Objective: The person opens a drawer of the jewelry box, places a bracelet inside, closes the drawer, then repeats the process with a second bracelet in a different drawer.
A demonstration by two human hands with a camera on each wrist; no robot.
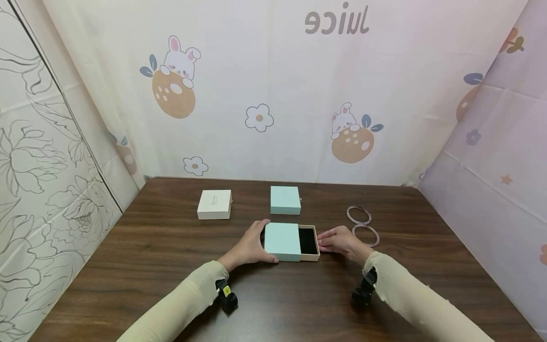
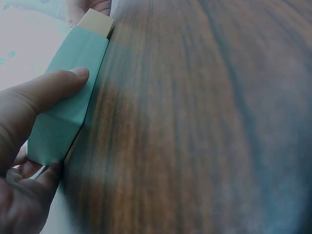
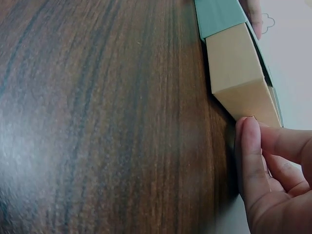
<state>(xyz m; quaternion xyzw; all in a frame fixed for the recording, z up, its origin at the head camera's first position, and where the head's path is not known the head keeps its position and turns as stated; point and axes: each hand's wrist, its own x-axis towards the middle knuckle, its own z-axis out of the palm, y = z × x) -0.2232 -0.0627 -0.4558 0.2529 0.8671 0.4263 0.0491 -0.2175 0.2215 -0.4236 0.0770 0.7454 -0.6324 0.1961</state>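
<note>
A mint-green drawer box (image 1: pixel 282 242) lies on the table with its cream inner drawer (image 1: pixel 316 257) partly out to the right, showing a black inside. My left hand (image 1: pixel 251 244) grips the green sleeve at its left end, thumb on the near side, as the left wrist view also shows. At the drawer's outer end is my right hand (image 1: pixel 342 243). In the right wrist view its thumb and index finger (image 3: pixel 251 134) pinch together against the drawer's end face (image 3: pixel 253 100); whatever lies between the fingertips is hidden.
Behind stand a second mint-green box (image 1: pixel 285 200) and, farther left, a white box (image 1: pixel 214 204). Two pale pink rings (image 1: pixel 365 234) lie beyond my right hand, touching or nearly so. A printed curtain (image 1: pixel 265 85) hangs behind the dark wood table (image 1: pixel 179 247).
</note>
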